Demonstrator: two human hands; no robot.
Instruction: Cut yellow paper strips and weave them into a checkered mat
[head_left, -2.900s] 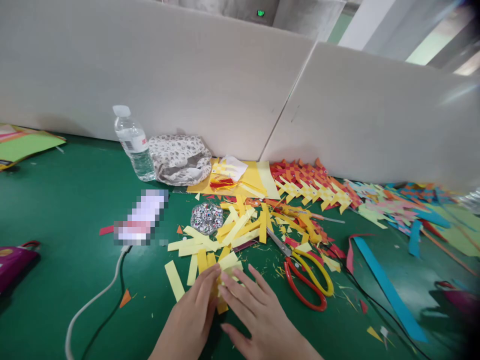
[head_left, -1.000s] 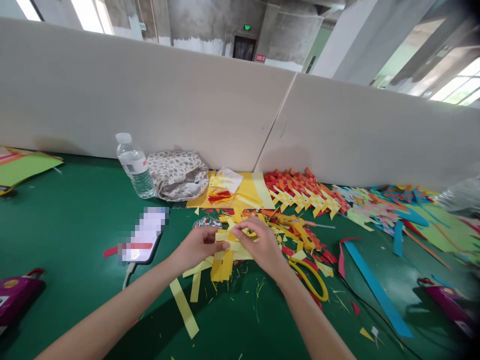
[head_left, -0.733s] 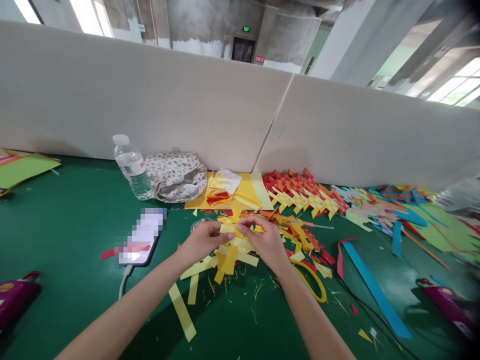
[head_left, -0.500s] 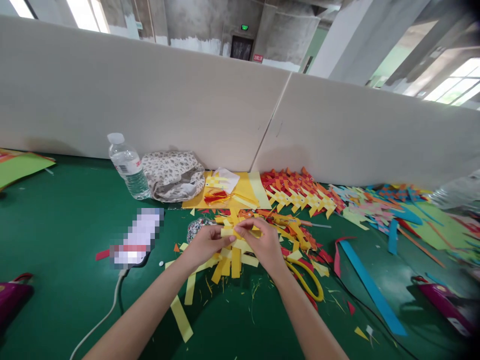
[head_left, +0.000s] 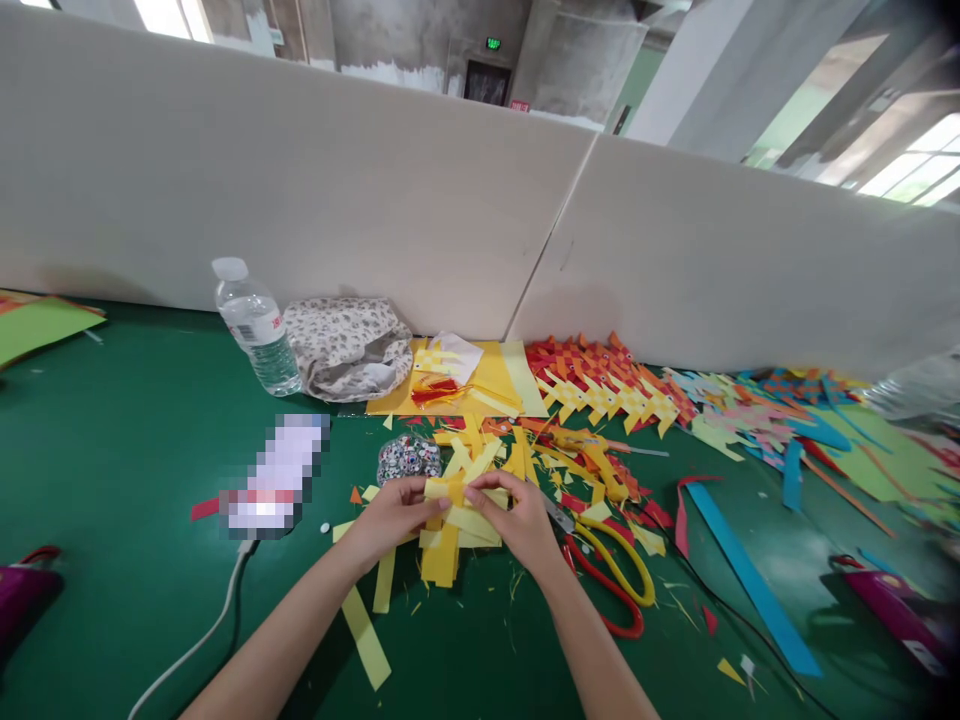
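Nearest to you on the green table [head_left: 112, 450], a loose pale strip [head_left: 366, 640] lies flat beside your left forearm, and a white cable [head_left: 196, 640] runs up to the phone [head_left: 274, 478]. Just beyond, your hands meet over the yellow woven piece [head_left: 452, 535], which sits low over the table with its long ends pointing back toward you. Your left hand [head_left: 390, 515] and right hand [head_left: 519, 515] each have thumb and forefinger closed on the top strip [head_left: 453, 488] from either end, with the other fingers curled loosely beneath.

This reads as the weaving step, with a cross strip being seated against the ones already in place. The next move calls for a firm pinch on both ends and an even slide, because thin paper like this buckles or slips out of the weave if one side leads.

The red and yellow scissors [head_left: 611, 585] lie just beside your right wrist, clear of the work, and a dish of googly eyes [head_left: 409, 458] sits just behind your fingers among spare yellow strips [head_left: 517, 455]. Farther back are a blue strip [head_left: 750, 580] off to the right, a water bottle [head_left: 255, 325], a patterned cloth [head_left: 349, 345] and a row of finished woven shapes [head_left: 607, 380] against the partition [head_left: 300, 200].
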